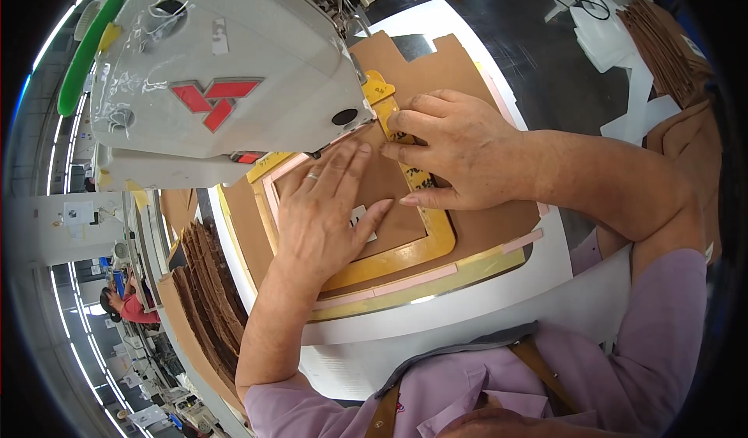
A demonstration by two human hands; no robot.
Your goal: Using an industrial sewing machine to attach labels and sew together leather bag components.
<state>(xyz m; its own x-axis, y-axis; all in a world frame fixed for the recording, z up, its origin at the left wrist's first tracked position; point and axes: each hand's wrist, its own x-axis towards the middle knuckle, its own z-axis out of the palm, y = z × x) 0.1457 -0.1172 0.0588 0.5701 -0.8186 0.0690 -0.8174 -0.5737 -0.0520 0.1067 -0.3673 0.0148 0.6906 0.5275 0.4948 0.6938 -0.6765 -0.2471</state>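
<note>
My left hand (318,216) lies flat with fingers stretched out on a brown fabric piece (397,224) inside a yellow template frame (440,239). A small white label (363,221) shows beside its thumb. Over the frame's right bar rests my right hand (460,150), its fingers bent and apart, the fingertips and thumb touching the bar and the fabric just inside it. The grey head of a sewing machine (288,72) stands right above the frame's far edge and hides part of it. Its needle area cannot be made out.
Under the frame is a larger brown sheet (491,204) on a white board (557,243). Stacks of brown pieces stand at the left (206,298) and far right (662,44). White scraps (604,40) lie near the right stack. A co-worker (134,305) sits far left.
</note>
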